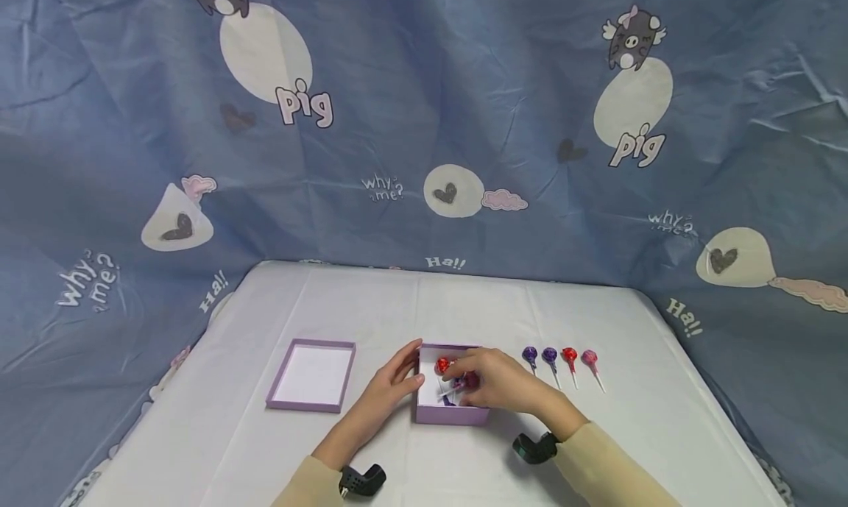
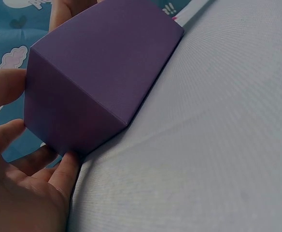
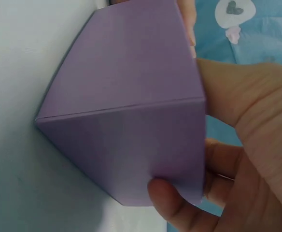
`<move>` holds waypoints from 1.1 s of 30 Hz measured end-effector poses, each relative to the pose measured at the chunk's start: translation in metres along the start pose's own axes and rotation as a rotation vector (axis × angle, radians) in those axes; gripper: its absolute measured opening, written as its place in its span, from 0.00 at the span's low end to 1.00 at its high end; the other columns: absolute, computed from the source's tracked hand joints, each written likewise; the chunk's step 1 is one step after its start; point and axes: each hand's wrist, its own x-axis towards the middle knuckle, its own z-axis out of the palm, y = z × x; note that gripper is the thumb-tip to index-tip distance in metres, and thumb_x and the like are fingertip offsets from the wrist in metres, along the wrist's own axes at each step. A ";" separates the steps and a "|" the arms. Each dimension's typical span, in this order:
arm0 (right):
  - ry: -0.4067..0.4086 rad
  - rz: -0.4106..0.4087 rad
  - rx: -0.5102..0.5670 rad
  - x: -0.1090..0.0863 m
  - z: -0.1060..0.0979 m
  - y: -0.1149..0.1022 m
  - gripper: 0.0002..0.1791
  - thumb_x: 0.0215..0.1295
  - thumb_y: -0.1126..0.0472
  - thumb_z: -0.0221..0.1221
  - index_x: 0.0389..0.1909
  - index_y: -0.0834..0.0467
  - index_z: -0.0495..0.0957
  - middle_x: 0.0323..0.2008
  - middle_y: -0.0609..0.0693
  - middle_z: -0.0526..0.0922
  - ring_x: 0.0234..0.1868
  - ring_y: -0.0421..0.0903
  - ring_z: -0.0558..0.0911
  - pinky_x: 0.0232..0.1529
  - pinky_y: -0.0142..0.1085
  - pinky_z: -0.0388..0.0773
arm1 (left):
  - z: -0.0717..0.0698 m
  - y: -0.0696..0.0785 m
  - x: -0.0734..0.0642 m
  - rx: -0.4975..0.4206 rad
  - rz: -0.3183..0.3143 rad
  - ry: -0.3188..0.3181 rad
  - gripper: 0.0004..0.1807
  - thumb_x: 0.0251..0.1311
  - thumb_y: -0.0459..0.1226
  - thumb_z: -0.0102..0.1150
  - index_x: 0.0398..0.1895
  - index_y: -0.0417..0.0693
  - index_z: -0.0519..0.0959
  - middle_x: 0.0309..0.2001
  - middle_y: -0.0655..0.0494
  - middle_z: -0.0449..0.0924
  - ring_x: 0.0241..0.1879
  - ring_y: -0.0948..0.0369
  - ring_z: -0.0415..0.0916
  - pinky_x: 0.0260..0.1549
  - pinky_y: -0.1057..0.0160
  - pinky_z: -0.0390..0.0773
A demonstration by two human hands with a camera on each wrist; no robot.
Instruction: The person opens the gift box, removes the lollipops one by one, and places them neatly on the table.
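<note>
An open purple box (image 1: pixel 452 416) with a white inside stands on the table, holding several lollipops, among them a red lollipop (image 1: pixel 442 365). My left hand (image 1: pixel 386 389) rests against its left wall, thumb at the rim and fingers fairly straight toward the back corner. In the left wrist view, fingertips (image 2: pixel 66 169) touch the outer wall. My right hand (image 1: pixel 500 380) reaches over the right wall into the box. Its thumb and fingers are curled about a dark red lollipop (image 1: pixel 472 380), partly hidden by them. In the right wrist view, one finger (image 3: pixel 166 193) lies against the box's outside.
The purple-edged box lid (image 1: pixel 311 404) lies on the left, white inside up. To the right of the box is a row of several lollipops: two purple, a red lollipop (image 1: pixel 570 355) and a pink lollipop (image 1: pixel 589 357). A blue printed cloth (image 1: pixel 411 124) hangs behind the white table (image 1: pixel 218 448).
</note>
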 end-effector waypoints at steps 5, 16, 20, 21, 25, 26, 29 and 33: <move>-0.016 -0.016 -0.081 0.003 0.004 0.002 0.24 0.50 0.60 0.77 0.50 0.45 0.87 0.62 0.47 0.79 0.57 0.40 0.78 0.58 0.42 0.77 | 0.001 0.000 0.000 -0.004 -0.016 -0.003 0.36 0.72 0.38 0.58 0.79 0.65 0.57 0.79 0.50 0.51 0.76 0.52 0.51 0.72 0.57 0.56; -0.019 0.019 -0.156 0.009 0.011 -0.001 0.23 0.48 0.58 0.78 0.47 0.39 0.87 0.56 0.43 0.82 0.52 0.40 0.78 0.51 0.41 0.80 | 0.001 -0.001 0.000 0.002 -0.033 0.011 0.35 0.72 0.39 0.58 0.78 0.67 0.58 0.78 0.52 0.53 0.76 0.54 0.52 0.72 0.57 0.56; -0.001 0.037 -0.151 0.011 0.013 -0.003 0.21 0.48 0.57 0.78 0.46 0.41 0.88 0.49 0.38 0.83 0.46 0.38 0.78 0.46 0.36 0.79 | 0.001 0.001 0.001 0.002 -0.029 0.011 0.35 0.72 0.39 0.58 0.78 0.67 0.58 0.78 0.51 0.53 0.76 0.53 0.52 0.72 0.56 0.57; 0.005 0.043 -0.142 0.012 0.014 -0.003 0.21 0.48 0.56 0.78 0.45 0.42 0.88 0.47 0.38 0.83 0.44 0.38 0.78 0.44 0.35 0.79 | 0.001 0.002 0.001 -0.001 -0.029 0.010 0.35 0.72 0.38 0.58 0.78 0.66 0.58 0.78 0.51 0.52 0.76 0.53 0.52 0.72 0.56 0.57; 0.019 0.066 -0.119 0.014 0.018 -0.004 0.17 0.51 0.52 0.77 0.44 0.44 0.88 0.41 0.39 0.84 0.38 0.39 0.79 0.36 0.31 0.77 | 0.002 0.002 0.000 -0.009 -0.029 0.007 0.35 0.72 0.38 0.57 0.78 0.65 0.57 0.78 0.50 0.52 0.76 0.53 0.52 0.72 0.56 0.56; 0.018 0.071 -0.115 0.015 0.018 -0.004 0.16 0.51 0.51 0.77 0.43 0.44 0.89 0.39 0.39 0.84 0.37 0.39 0.79 0.35 0.30 0.76 | 0.002 0.002 0.000 -0.011 -0.028 0.005 0.35 0.72 0.38 0.57 0.79 0.65 0.57 0.78 0.50 0.52 0.76 0.53 0.52 0.72 0.56 0.56; 0.014 0.074 -0.124 0.016 0.020 -0.004 0.14 0.53 0.49 0.76 0.41 0.44 0.89 0.33 0.37 0.82 0.33 0.38 0.79 0.31 0.29 0.74 | 0.002 0.002 0.001 -0.018 -0.021 0.005 0.35 0.72 0.37 0.57 0.79 0.64 0.57 0.78 0.49 0.52 0.76 0.53 0.52 0.73 0.55 0.56; 0.010 0.083 -0.135 0.018 0.022 -0.005 0.10 0.56 0.47 0.74 0.38 0.42 0.89 0.30 0.34 0.81 0.32 0.37 0.78 0.29 0.30 0.73 | 0.001 0.002 0.001 -0.035 -0.010 0.001 0.36 0.71 0.37 0.58 0.79 0.61 0.58 0.78 0.47 0.52 0.76 0.51 0.51 0.73 0.54 0.55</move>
